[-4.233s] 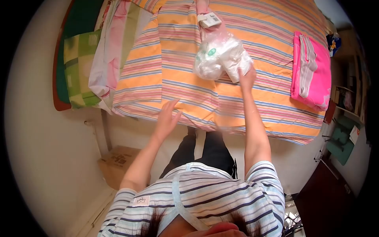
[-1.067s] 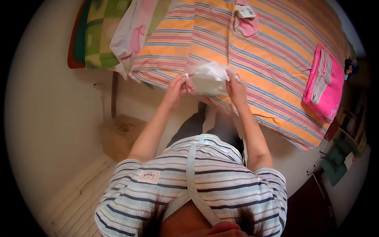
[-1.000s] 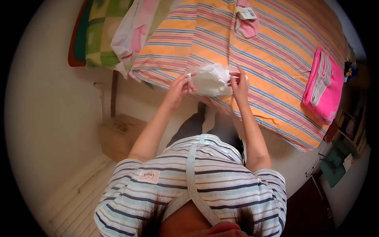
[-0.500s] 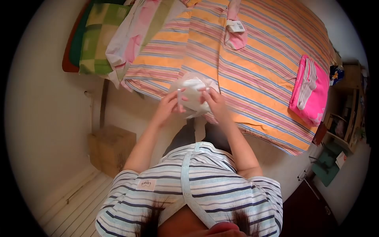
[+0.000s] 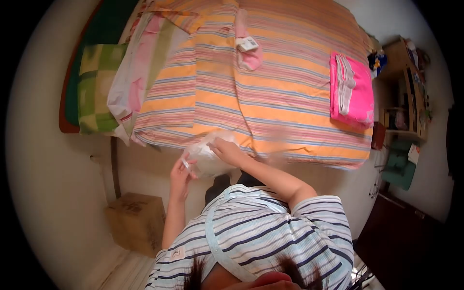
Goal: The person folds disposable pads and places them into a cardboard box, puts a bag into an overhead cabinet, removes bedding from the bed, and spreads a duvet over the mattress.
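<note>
A translucent white plastic bag [image 5: 207, 165] hangs at the near edge of the bed, with something white showing through it. My left hand [image 5: 181, 171] is closed on the bag's left edge, fingers curled around the thin film. At its upper right, my right hand [image 5: 228, 151] has its fingers bent and pressed against the bag. Whether the right fingertips go into its opening I cannot make out. Beyond my hands, a striped orange sheet [image 5: 285, 87] covers the bed.
A pink cloth item with a white tag [image 5: 249, 44] lies on the sheet. Folded bright pink fabric [image 5: 358, 92] sits at the bed's right side. A green checked pillow [image 5: 99, 89] is at the left. A cardboard box [image 5: 136, 223] stands on the floor, and a wooden shelf [image 5: 403, 82] at the right.
The view has turned and shifted. Both hands and the bag have come lower and left in the picture. My right forearm now reaches across toward the bag.
</note>
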